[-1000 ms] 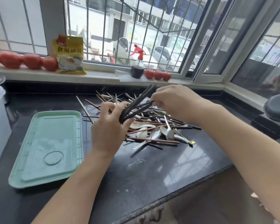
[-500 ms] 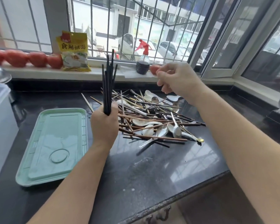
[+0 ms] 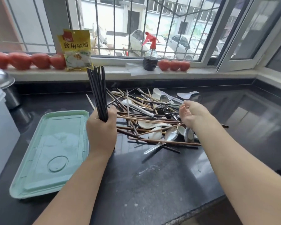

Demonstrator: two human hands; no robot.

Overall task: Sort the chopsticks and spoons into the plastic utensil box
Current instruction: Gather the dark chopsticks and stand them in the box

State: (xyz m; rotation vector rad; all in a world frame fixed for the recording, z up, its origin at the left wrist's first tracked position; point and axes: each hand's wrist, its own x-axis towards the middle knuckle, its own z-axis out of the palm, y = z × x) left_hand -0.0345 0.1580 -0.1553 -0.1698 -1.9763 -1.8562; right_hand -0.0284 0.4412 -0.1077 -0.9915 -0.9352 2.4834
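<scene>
My left hand grips a bundle of black chopsticks upright, their tips pointing up toward the window sill. Just right of it lies a mixed pile of wooden chopsticks, black chopsticks, metal spoons and white spoons on the black counter. My right hand hovers over the right side of that pile, palm turned up, fingers loosely curved and holding nothing. A mint-green plastic lid lies flat to the left of my left hand. A translucent plastic box stands at the far left edge.
The black counter ends at a front edge near my forearms. On the window sill stand tomatoes, a yellow packet and a red-topped spray bottle. A metal pot sits at the back left.
My left hand has tipped the black chopsticks from slanting over the pile to upright. My right hand let go of them, rose, then dropped back over the pile with its palm up.
</scene>
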